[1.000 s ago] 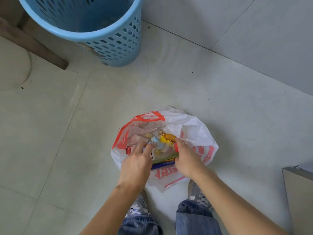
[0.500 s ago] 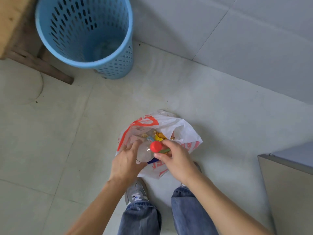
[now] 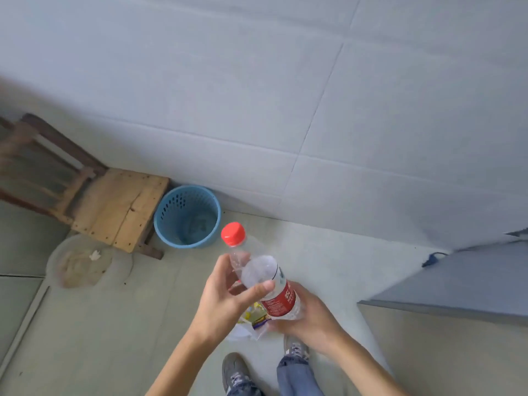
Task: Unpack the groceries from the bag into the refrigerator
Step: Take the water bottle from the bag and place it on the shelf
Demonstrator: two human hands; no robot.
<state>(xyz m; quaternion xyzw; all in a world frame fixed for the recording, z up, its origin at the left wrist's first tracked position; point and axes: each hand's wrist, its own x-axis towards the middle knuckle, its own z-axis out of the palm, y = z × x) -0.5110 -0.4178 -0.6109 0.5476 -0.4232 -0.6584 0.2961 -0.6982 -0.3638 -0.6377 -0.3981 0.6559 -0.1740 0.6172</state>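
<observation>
1. A red-capped water bottle (image 3: 265, 281) is held above the grocery bag (image 3: 250, 327), base gripped by the right hand (image 3: 311, 318), shoulder by the left hand (image 3: 220, 301).
2. Transfer into the refrigerator (image 3: 457, 281), at right, is judged next; one hand must be freed for its door.
</observation>
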